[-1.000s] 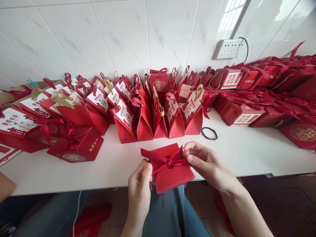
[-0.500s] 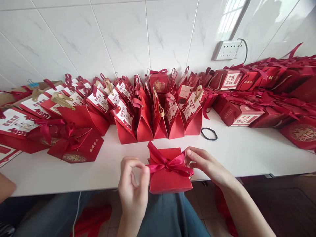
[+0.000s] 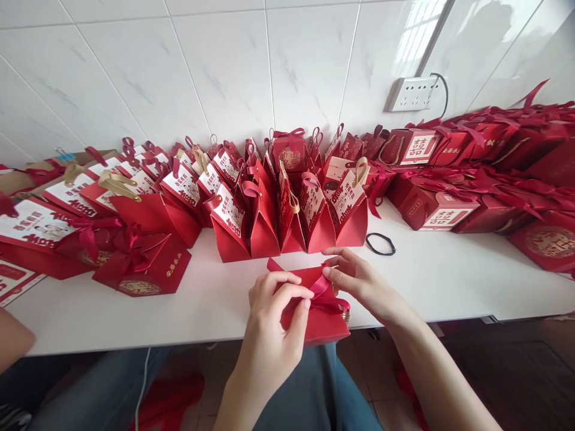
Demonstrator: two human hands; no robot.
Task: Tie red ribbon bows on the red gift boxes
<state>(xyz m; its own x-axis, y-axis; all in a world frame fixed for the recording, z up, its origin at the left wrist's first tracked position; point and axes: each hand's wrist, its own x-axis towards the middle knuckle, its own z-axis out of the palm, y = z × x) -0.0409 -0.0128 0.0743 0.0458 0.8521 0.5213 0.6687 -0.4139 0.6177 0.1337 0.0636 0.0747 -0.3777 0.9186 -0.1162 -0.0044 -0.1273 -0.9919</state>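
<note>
A red gift box [image 3: 324, 328] lies at the front edge of the white table, right before me. Across its top runs a dark red satin ribbon [image 3: 320, 287] tied in a bow, one tail pointing to the back left. My left hand [image 3: 275, 320] covers the box's left part, thumb and forefinger pinched on the ribbon by the knot. On the other side, my right hand [image 3: 368, 287] pinches the bow's upper right loop between thumb and fingers. My left hand hides part of the bow.
Behind the box stand several red paper gift boxes [image 3: 231, 230] with looped handles. Ribboned boxes [image 3: 442, 206] are stacked at right, and another bow-tied box [image 3: 144, 269] sits left. A black hair tie [image 3: 381, 243] lies on the table [image 3: 426, 275]. Another person's arm [image 3: 15, 335] shows at left.
My left hand has moved right, from the bow's left end to its knot, and now covers part of the box. My right hand has shifted left and slightly back onto the upper loop.
</note>
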